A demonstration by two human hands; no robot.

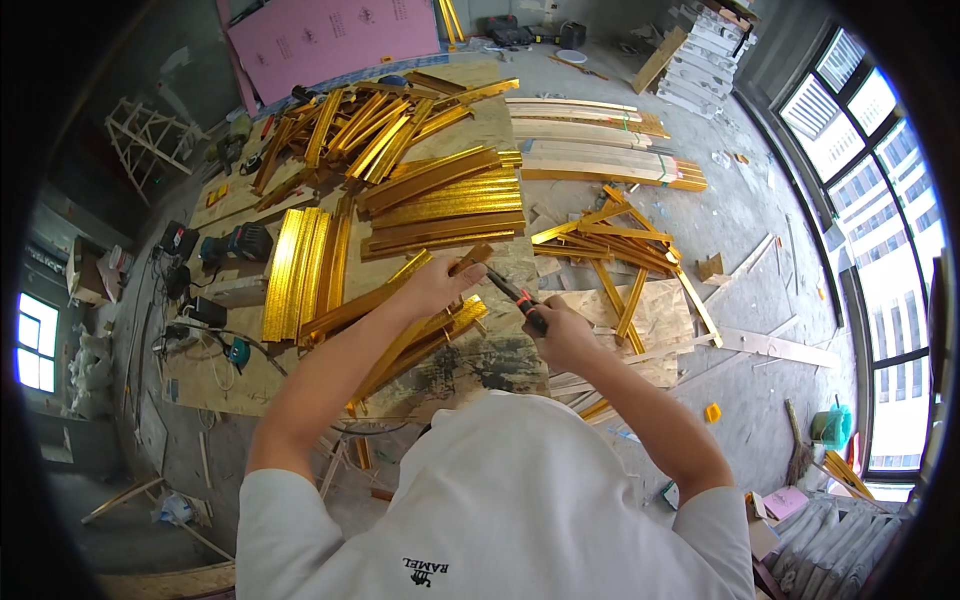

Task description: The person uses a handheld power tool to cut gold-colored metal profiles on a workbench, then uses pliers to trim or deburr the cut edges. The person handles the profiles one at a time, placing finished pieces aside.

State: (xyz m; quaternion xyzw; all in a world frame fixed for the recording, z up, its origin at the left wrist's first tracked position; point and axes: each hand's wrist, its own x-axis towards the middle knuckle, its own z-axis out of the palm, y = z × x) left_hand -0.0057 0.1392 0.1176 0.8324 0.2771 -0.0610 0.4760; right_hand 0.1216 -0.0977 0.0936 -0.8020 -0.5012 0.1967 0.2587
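My left hand grips a short gold-and-brown moulding strip above the plywood worktop. My right hand is closed on the black-and-red handle of a hand tool, likely pliers, its dark tip at the strip beside my left thumb. Under and left of my left hand, loose gold strips lie at angles. A row of textured gold strips lies farther left, and stacked strips and a jumbled pile lie farther forward.
Power tools and cables sit at the left. Bundled timber strips and crossed gold offcuts lie at the right, beside tall windows. A pink board leans at the back. A broom and green bucket are lower right.
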